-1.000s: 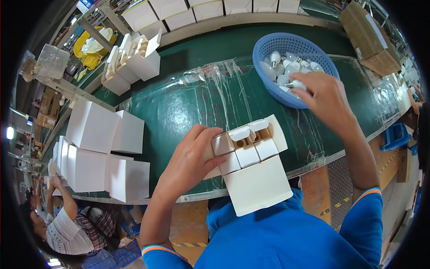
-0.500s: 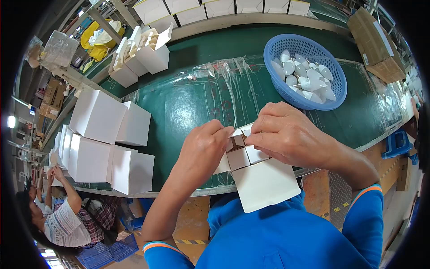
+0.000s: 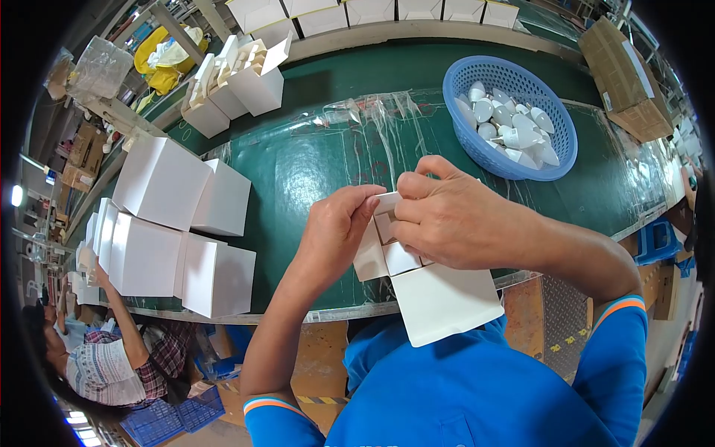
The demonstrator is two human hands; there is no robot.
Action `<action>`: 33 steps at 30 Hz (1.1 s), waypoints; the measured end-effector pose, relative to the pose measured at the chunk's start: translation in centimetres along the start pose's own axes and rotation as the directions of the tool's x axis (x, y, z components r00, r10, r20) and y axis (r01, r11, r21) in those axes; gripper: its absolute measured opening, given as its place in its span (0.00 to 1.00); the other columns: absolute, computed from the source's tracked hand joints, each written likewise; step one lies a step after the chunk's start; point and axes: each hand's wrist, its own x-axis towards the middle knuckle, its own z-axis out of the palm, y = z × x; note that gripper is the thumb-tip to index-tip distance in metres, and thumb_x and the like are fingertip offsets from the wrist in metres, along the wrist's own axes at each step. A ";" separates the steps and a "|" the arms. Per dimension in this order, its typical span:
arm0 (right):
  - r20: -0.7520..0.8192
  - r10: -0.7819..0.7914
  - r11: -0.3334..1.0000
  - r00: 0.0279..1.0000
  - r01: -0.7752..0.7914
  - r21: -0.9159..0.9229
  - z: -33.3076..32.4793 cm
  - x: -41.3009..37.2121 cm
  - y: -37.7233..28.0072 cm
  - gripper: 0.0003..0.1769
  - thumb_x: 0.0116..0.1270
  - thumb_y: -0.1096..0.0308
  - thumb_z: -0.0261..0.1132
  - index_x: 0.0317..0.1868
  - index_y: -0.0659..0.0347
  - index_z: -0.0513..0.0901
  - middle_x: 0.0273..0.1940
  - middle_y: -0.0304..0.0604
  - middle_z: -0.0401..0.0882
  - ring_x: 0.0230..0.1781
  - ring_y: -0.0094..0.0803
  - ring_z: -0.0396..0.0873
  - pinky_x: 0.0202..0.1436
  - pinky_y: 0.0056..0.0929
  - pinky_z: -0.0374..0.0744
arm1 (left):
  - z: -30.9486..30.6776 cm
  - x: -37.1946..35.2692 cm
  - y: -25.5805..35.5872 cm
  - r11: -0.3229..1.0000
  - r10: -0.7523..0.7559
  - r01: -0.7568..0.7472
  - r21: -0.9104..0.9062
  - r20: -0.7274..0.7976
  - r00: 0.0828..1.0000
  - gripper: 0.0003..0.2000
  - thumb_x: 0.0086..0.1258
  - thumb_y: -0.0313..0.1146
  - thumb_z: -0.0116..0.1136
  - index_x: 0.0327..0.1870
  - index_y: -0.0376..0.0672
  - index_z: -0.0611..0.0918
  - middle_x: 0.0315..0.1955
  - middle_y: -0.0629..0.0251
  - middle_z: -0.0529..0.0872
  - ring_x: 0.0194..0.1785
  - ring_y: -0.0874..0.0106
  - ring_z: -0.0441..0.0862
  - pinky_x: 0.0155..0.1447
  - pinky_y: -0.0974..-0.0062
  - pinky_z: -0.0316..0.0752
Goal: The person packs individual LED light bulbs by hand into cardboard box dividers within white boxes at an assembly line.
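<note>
An open white carton stands at the bench's near edge, its wide flap folded down toward me. Inside it are small white boxes, some closed on top and at least one open. My left hand pinches the upper rim or a flap at the carton's far left side between thumb and fingers. Bent over the carton, my right hand has its fingertips at the open small box, and they seem to press or pinch a flap there. Its fingers hide much of the carton's right side.
A blue basket of white light bulbs stands at the back right. White cartons are grouped on the left, with opened ones behind. A brown box is far right. Another person works at lower left.
My right hand has moved left across the carton, its fingers now over the open small box. My left hand has shifted slightly left and stays at the carton's left edge.
</note>
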 end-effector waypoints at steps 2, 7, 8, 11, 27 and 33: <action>0.021 0.005 1.000 1.000 -0.004 -0.008 0.0 0.2 0.2 0.05 0.56 0.67 0.64 0.26 0.58 0.84 0.30 0.33 0.77 0.44 0.30 0.72 0.51 0.32 0.67 | 0.0 0.0 0.0 1.000 0.007 -0.007 -0.002 0.001 1.000 0.10 0.74 0.29 0.55 0.50 0.35 0.83 0.38 0.48 0.87 0.39 0.56 0.87 0.44 0.66 0.80; 0.041 0.059 0.997 0.997 -0.057 -0.051 0.2 0.8 -0.4 0.07 0.54 0.68 0.64 0.24 0.59 0.87 0.28 0.34 0.79 0.44 0.30 0.73 0.49 0.32 0.67 | 0.3 -0.5 -0.7 1.000 -0.012 0.012 -0.016 0.010 1.000 0.13 0.70 0.24 0.57 0.55 0.35 0.82 0.39 0.49 0.87 0.40 0.59 0.88 0.45 0.68 0.81; 0.043 0.071 0.997 0.997 -0.071 0.001 0.3 1.0 -0.3 0.07 0.54 0.68 0.64 0.24 0.59 0.87 0.28 0.34 0.80 0.44 0.30 0.73 0.49 0.32 0.67 | 0.2 -0.6 -0.8 1.000 -0.016 0.017 -0.015 0.007 1.000 0.13 0.70 0.24 0.57 0.55 0.35 0.82 0.39 0.49 0.87 0.40 0.59 0.88 0.45 0.68 0.81; 0.076 0.079 0.995 0.994 -0.083 0.054 0.1 1.2 0.1 0.05 0.54 0.68 0.64 0.28 0.57 0.86 0.29 0.34 0.78 0.42 0.29 0.73 0.48 0.32 0.67 | 0.0 -0.9 -1.1 0.994 -0.073 0.076 -0.084 0.034 0.997 0.15 0.69 0.22 0.58 0.56 0.35 0.81 0.39 0.52 0.87 0.39 0.62 0.88 0.45 0.69 0.81; 0.309 0.153 0.950 0.939 -0.053 -0.307 0.3 2.9 -1.9 0.07 0.54 0.66 0.64 0.24 0.56 0.87 0.30 0.35 0.80 0.42 0.32 0.72 0.50 0.34 0.64 | 1.1 -2.9 0.3 0.996 -0.075 0.073 -0.044 -0.031 0.997 0.28 0.61 0.28 0.67 0.63 0.38 0.69 0.51 0.47 0.82 0.49 0.48 0.83 0.50 0.57 0.77; 0.386 0.176 0.969 0.906 -0.090 -0.232 -0.1 3.6 -1.4 0.07 0.56 0.64 0.64 0.23 0.52 0.87 0.27 0.33 0.81 0.33 0.31 0.77 0.49 0.33 0.64 | 1.7 -4.0 0.3 0.990 0.088 -0.072 0.121 -0.131 0.988 0.12 0.61 0.24 0.65 0.44 0.43 0.78 0.46 0.54 0.78 0.41 0.53 0.82 0.43 0.59 0.78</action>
